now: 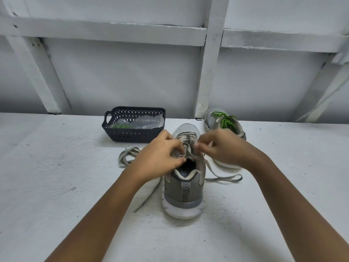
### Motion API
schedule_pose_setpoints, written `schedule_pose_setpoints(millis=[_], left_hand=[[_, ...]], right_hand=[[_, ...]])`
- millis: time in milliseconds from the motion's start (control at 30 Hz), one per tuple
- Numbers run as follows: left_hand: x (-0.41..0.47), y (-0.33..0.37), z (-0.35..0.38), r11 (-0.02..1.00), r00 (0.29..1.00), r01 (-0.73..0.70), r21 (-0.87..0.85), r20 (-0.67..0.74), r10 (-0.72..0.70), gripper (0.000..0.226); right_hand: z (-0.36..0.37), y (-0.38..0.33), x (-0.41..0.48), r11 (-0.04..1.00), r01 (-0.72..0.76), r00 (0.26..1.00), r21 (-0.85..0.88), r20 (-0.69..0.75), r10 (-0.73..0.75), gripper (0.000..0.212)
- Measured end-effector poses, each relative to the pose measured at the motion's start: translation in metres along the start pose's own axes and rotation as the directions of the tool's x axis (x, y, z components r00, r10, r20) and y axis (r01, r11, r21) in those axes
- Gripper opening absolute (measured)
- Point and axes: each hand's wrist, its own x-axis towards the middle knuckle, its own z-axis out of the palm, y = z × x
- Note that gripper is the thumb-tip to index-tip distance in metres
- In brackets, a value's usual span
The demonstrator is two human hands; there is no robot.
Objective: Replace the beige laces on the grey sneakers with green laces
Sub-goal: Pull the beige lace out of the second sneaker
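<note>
A grey sneaker (182,193) stands in the middle of the white surface, heel toward me, with a beige lace (222,179) threaded through it and its loose ends trailing to both sides. My left hand (158,154) grips the shoe's left collar by the tongue, fingers curled. My right hand (221,146) pinches the beige lace at the upper eyelets. A second grey sneaker (213,118) with green laces (225,120) stands behind my right hand. A loose beige lace (126,155) lies bunched to the left.
A dark plastic basket (132,135) at the back holds a clear bag (147,122) with something green inside. A white wall with beams rises right behind the surface (56,186).
</note>
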Motion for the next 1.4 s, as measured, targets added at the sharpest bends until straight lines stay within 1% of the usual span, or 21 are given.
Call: schedule_pose_setpoints(millis=[67, 133, 233, 300, 367, 467, 533, 600, 700, 767, 800, 833, 867, 900, 933, 967, 1033, 1100, 1300, 1367, 1400], left_hand=[[0.0, -0.004, 0.002, 0.996, 0.999, 0.04, -0.079, 0.027, -0.038, 0.026], [0.0, -0.005, 0.004, 0.989, 0.996, 0.088, -0.115, 0.033, -0.085, 0.04], [0.002, -0.008, 0.008, 0.973, 0.985, 0.173, -0.152, 0.046, -0.168, 0.054], [0.001, -0.008, 0.01, 0.959, 0.975, 0.219, -0.179, 0.063, -0.211, 0.056], [0.0, -0.007, 0.01, 0.952, 0.97, 0.241, -0.191, 0.065, -0.233, 0.059], [-0.001, -0.005, 0.01, 0.948, 0.965, 0.261, -0.18, 0.069, -0.253, 0.07], [-0.001, -0.005, 0.009, 0.949, 0.962, 0.271, -0.159, 0.087, -0.26, 0.072], [0.0, -0.006, 0.008, 0.951, 0.959, 0.277, -0.139, 0.107, -0.264, 0.069], [0.001, -0.007, 0.008, 0.951, 0.957, 0.278, -0.138, 0.119, -0.263, 0.071], [0.0, -0.006, 0.01, 0.948, 0.957, 0.284, -0.142, 0.109, -0.27, 0.077], [0.0, -0.006, 0.011, 0.947, 0.956, 0.287, -0.144, 0.104, -0.274, 0.078], [0.0, -0.006, 0.012, 0.946, 0.956, 0.288, -0.148, 0.101, -0.275, 0.078], [-0.001, -0.007, 0.012, 0.945, 0.956, 0.29, -0.153, 0.1, -0.277, 0.078], [-0.001, -0.007, 0.013, 0.944, 0.956, 0.289, -0.16, 0.099, -0.276, 0.077], [-0.001, -0.007, 0.014, 0.943, 0.956, 0.29, -0.166, 0.097, -0.277, 0.076], [-0.001, -0.007, 0.014, 0.942, 0.957, 0.288, -0.171, 0.093, -0.276, 0.075], [0.0, -0.008, 0.015, 0.941, 0.957, 0.288, -0.179, 0.087, -0.276, 0.074], [0.0, -0.008, 0.016, 0.94, 0.957, 0.289, -0.183, 0.084, -0.278, 0.073], [-0.001, -0.008, 0.015, 0.946, 0.958, 0.287, -0.149, 0.069, -0.279, 0.076], [-0.002, -0.007, 0.015, 0.946, 0.957, 0.289, -0.143, 0.067, -0.282, 0.076], [-0.002, -0.007, 0.015, 0.946, 0.956, 0.292, -0.143, 0.065, -0.285, 0.076]], right_hand=[[-0.003, 0.002, 0.01, 0.996, -0.072, 0.992, 0.057, -0.097, 0.077, 0.025], [-0.001, 0.006, 0.024, 0.983, -0.143, 0.98, 0.117, -0.12, 0.157, 0.025], [0.01, 0.013, 0.042, 0.957, -0.245, 0.969, 0.153, 0.003, 0.247, 0.032], [0.016, 0.015, 0.05, 0.934, -0.293, 0.956, 0.203, 0.079, 0.283, 0.031], [0.018, 0.014, 0.054, 0.915, -0.317, 0.948, 0.251, 0.103, 0.3, 0.027], [0.02, 0.015, 0.059, 0.897, -0.336, 0.942, 0.286, 0.11, 0.318, 0.018], [0.023, 0.014, 0.063, 0.899, -0.343, 0.939, 0.271, 0.104, 0.327, 0.023], [0.028, 0.013, 0.066, 0.912, -0.336, 0.942, 0.234, 0.068, 0.329, 0.028], [0.033, 0.013, 0.07, 0.932, -0.32, 0.944, 0.168, -0.025, 0.329, 0.021], [0.035, 0.015, 0.071, 0.922, -0.336, 0.936, 0.194, -0.038, 0.349, 0.021], [0.034, 0.016, 0.07, 0.906, -0.342, 0.933, 0.25, -0.023, 0.359, 0.026], [0.033, 0.018, 0.069, 0.869, -0.352, 0.927, 0.348, 0.0, 0.375, 0.031], [0.03, 0.02, 0.066, 0.807, -0.375, 0.914, 0.456, 0.035, 0.405, 0.034], [0.026, 0.022, 0.063, 0.745, -0.398, 0.901, 0.535, 0.074, 0.428, 0.035], [0.023, 0.023, 0.06, 0.719, -0.41, 0.897, 0.561, 0.106, 0.429, 0.033], [0.021, 0.025, 0.057, 0.729, -0.41, 0.903, 0.548, 0.129, 0.41, 0.029], [0.021, 0.024, 0.054, 0.782, -0.388, 0.92, 0.488, 0.164, 0.355, 0.019], [0.022, 0.023, 0.055, 0.799, -0.364, 0.93, 0.479, 0.142, 0.339, 0.015], [0.026, 0.019, 0.06, 0.807, -0.317, 0.918, 0.498, -0.052, 0.394, 0.033], [0.026, 0.019, 0.059, 0.791, -0.329, 0.911, 0.515, -0.048, 0.411, 0.033], [0.025, 0.02, 0.058, 0.766, -0.343, 0.91, 0.543, -0.009, 0.414, 0.032]])
